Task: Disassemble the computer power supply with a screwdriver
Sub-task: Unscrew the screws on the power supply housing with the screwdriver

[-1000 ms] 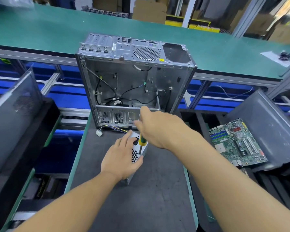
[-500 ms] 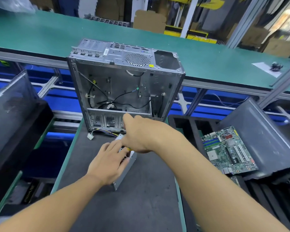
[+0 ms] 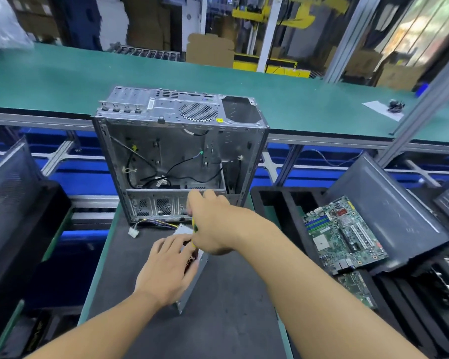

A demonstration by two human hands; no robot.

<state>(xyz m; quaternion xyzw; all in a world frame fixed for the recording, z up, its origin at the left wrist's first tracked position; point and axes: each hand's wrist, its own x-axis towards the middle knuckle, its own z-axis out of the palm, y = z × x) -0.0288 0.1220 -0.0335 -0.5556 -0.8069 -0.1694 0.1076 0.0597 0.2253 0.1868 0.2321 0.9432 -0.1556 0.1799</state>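
Pressing flat left grip [image 3: 166,268] on boxy metal power supply [image 3: 195,282] | right grip [image 3: 215,226] clenches yellow-green screwdriver [image 3: 194,227]

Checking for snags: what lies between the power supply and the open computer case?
Head view: coloured wires ending in a white connector lie on the mat there; the right hand, gripping the screwdriver, is there too.

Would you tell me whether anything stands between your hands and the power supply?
Nothing visible does: the left hand rests on the power supply, the right hand holds the screwdriver over it, and the computer case stands behind.
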